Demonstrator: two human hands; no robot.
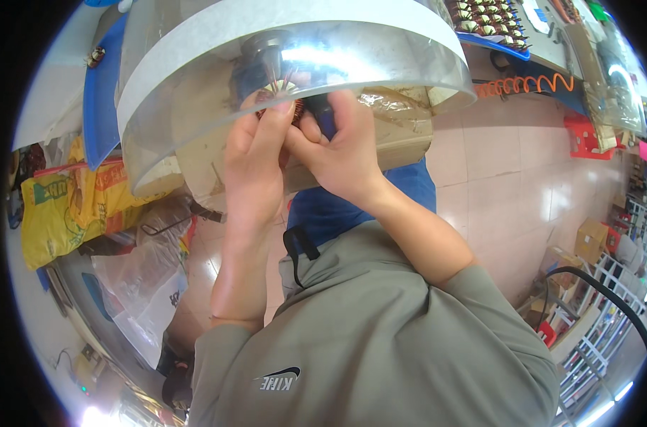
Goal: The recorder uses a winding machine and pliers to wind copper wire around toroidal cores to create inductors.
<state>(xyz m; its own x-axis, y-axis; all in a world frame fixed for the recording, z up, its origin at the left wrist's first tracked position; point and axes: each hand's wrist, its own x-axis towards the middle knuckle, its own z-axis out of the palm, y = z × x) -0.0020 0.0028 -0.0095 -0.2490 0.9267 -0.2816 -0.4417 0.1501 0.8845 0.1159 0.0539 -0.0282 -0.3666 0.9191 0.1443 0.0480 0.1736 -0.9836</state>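
Note:
Both of my hands reach up under a clear curved plastic shield with a white rim. My left hand pinches a small round part wound with copper wire, thumb and fingers closed on it. A metal spindle stands just above that part. My right hand is closed beside it, touching the same part from the right with a dark blue piece between its fingers. The shield's glare hides much of the part.
A tray of several similar wound parts lies at the upper right beside an orange coiled cable. Yellow sacks and clear plastic bags sit at the left. Red stool and cardboard boxes stand on the tiled floor.

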